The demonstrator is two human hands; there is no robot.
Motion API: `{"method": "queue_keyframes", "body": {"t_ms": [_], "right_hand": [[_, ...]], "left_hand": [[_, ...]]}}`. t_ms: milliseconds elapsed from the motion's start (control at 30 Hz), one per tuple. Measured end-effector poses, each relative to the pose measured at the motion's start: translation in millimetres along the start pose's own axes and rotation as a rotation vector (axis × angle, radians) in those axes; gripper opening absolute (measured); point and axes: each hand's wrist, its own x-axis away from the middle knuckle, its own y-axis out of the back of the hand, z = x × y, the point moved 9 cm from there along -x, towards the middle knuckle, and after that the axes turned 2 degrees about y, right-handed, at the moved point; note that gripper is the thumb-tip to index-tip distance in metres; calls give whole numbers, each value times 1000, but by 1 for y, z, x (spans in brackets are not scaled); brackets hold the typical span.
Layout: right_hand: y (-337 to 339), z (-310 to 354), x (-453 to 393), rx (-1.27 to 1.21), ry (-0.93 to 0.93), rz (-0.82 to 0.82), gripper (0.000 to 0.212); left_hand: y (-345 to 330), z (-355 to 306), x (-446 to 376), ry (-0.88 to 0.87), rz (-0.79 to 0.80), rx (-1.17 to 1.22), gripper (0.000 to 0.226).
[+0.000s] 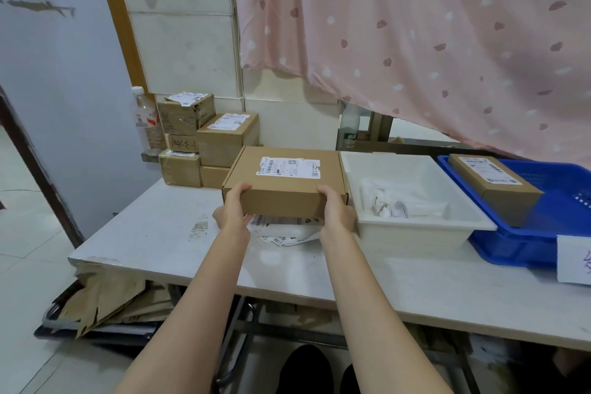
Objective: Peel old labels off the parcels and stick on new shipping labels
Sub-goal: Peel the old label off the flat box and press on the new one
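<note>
A flat brown cardboard parcel [284, 192] is held just above the white table [166, 240], with a white shipping label [287, 167] on its top. My left hand [232, 206] grips its near left corner and my right hand [337, 208] grips its near right corner. Under the parcel lie white label sheets [284, 233] on the table, partly hidden by it.
Several labelled brown boxes [204, 141] are stacked at the table's back left beside a plastic bottle [145, 121]. A white tray [415, 227] with peeled scraps stands to the right. Beyond it a blue basket [543, 233] holds another labelled parcel [495, 185]. Flattened cardboard [112, 304] lies under the table.
</note>
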Motion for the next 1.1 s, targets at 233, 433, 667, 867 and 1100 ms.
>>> {"method": "queue_keyframes", "body": {"t_ms": [233,433,667,867,1100], "right_hand": [[18,-9,5,105,64,142,42],[29,-11,17,246,125,270,99],[49,-14,13,353,201,295,77],[41,-20,17,360,214,347,89],[-13,-34,34,394,201,448,86]], "left_hand": [[29,8,14,36,187,-116,23],[48,9,33,42,246,-302,20],[52,8,46,33,287,-515,21],[58,-7,45,-10,269,-501,16],[91,-48,24,-161,65,-254,15]]}}
